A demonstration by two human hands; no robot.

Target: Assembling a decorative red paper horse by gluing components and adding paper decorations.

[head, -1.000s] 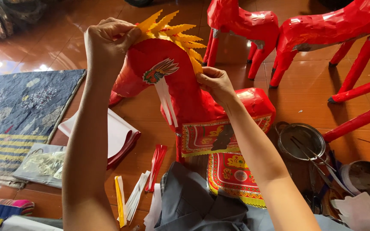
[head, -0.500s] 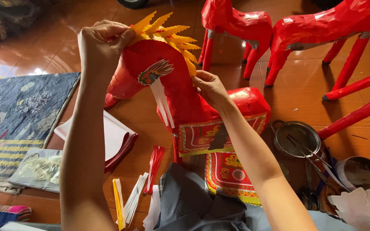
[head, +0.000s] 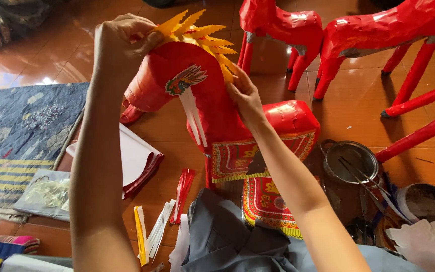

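Rug (head: 21, 126) lies flat at far left on the floor (head: 41, 55), with one clear bag (head: 46, 194) on its near edge. Left hand (head: 122, 43) is clenched on the front end of the yellow mane (head: 202, 38), pinching it to the crest of the horse (head: 212, 111), apparently to seat the fringe along the neck. The horse stands on the floor in front of the person, head leftward. One stack of red-edged sheets (head: 137, 161) sits beneath it; cut strips (head: 162, 221) lie near the lap. Right hand (head: 245, 98) presses flat, fingers extended, on the mane's rear end, grasping nothing. Two further red horses (head: 278, 25) stand beyond. One metal bowl (head: 351, 161) at right.
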